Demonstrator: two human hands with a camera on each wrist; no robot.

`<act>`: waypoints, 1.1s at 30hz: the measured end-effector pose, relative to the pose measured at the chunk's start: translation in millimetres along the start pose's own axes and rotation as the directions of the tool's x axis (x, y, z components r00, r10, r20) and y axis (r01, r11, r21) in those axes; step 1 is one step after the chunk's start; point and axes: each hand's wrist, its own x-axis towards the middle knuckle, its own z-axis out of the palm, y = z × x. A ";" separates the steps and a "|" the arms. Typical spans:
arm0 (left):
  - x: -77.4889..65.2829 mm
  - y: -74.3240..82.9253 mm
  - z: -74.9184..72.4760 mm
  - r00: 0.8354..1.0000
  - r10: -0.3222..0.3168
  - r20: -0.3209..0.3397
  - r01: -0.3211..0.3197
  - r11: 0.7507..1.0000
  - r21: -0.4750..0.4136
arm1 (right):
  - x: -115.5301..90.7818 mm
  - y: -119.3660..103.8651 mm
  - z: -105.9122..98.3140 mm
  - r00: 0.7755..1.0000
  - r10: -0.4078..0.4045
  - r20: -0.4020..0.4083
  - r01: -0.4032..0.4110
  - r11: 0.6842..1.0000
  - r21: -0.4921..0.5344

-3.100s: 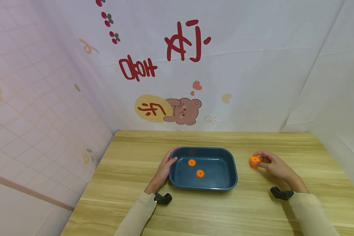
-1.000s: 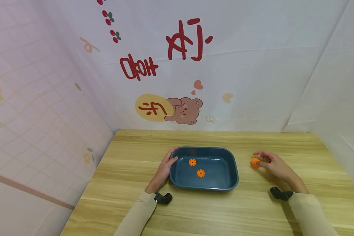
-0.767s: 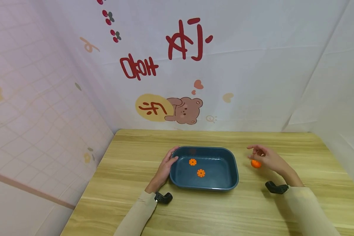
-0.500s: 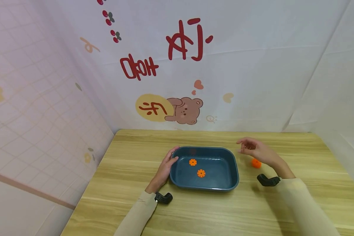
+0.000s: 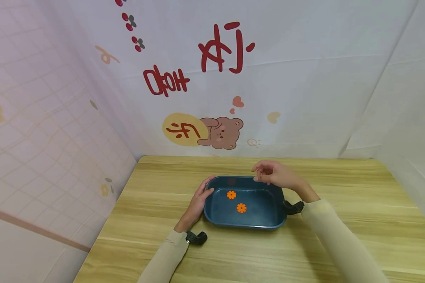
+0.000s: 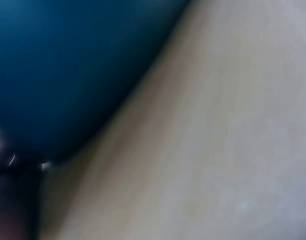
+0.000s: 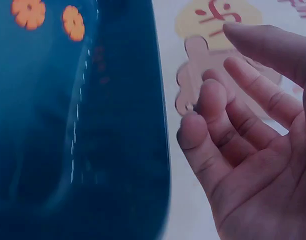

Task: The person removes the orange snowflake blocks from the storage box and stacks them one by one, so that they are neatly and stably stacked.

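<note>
A dark blue rectangular tray [image 5: 262,226] sits on the table, also large in the right wrist view. Two orange notched discs, a rear disc [image 5: 231,195] and a front disc [image 5: 241,208], lie flat inside it. My left hand [image 5: 195,204] grips the tray's left side, thumb over the rim; its own wrist view is mostly blurred blue wall and tabletop. Over the tray's back right corner hovers my right hand [image 5: 278,175]. Its fingers are loosely bent with nothing between them, as the right wrist view confirms. The orange piece seen earlier right of the tray is hidden by the right arm.
The wood-grain table [image 5: 156,177] meets a white printed cloth backdrop [image 5: 304,98] at its far edge. A black wrist camera [image 5: 293,207] on the right arm overlaps the tray's right side.
My right hand has let go of the orange piece right of the tray, risen, and moved left to the tray's back right corner. Left hand, tray and both discs stay put.
</note>
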 end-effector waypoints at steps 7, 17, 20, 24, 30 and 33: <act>-0.3 0.3 -0.6 1.000 -0.019 0.001 0.019 1.000 -0.019 | 27.7 -8.9 28.7 0.991 -0.018 0.133 0.018 1.000 0.000; 0.7 -0.4 -0.3 1.000 -0.006 -0.003 0.006 1.000 0.002 | 48.5 -0.9 65.8 0.961 0.079 0.266 -0.061 0.995 -0.076; 0.6 0.6 0.4 1.000 -0.006 -0.002 0.006 1.000 -0.002 | 50.4 3.0 71.2 0.953 0.127 0.276 -0.093 0.987 -0.133; 0.3 2.0 0.8 1.000 -0.009 -0.009 0.009 1.000 -0.011 | 52.5 8.8 76.5 0.946 0.169 0.276 -0.115 0.972 -0.204; 0.6 1.6 0.4 1.000 -0.011 -0.001 0.011 1.000 -0.007 | 54.1 13.2 83.0 0.949 0.183 0.258 -0.117 0.961 -0.249; 0.4 0.6 0.5 1.000 0.002 0.001 -0.002 1.000 -0.008 | 54.1 13.0 85.1 0.954 0.179 0.239 -0.113 0.958 -0.264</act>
